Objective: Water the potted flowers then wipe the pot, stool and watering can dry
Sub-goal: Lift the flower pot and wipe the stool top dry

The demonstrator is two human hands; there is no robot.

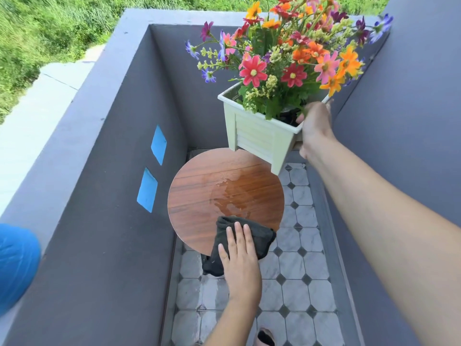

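Observation:
A white square flower pot [259,136] full of red, orange, pink and purple flowers [294,56] hangs tilted in the air above the far right edge of the stool. My right hand [315,128] grips its right rim and holds it up. Below it stands the round wooden stool [199,193], with a puddle of water [229,196] on its top. A dark cloth [259,239] lies on the stool's near edge and hangs over it. My left hand [239,260] presses flat on the cloth, fingers spread. No watering can is in view.
Dark grey balcony walls [104,221] close in on the left, back and right, with two blue tape patches [153,168] on the left wall. The floor [299,283] is grey-white tile, wet near the stool. A blue object [15,265] sits at the left edge. A foot [265,337] shows at the bottom.

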